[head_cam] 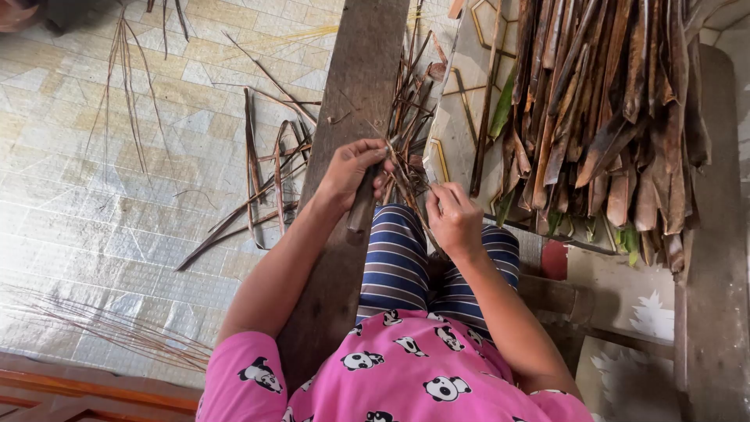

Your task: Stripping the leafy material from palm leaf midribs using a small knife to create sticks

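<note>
Stripping in hand | left hand (353,168) grips knife handle (362,207) | right hand (455,219) pinches thin leaf rib (406,184) | next likely needs steady pull along blade.

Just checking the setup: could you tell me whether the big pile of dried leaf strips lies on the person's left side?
No, the pile of dried leaf strips lies on the person's right, beyond the right hand.

The leaf pile (601,117) runs off the top edge, and the left hand (353,170) hides most of the knife handle (362,207).
</note>
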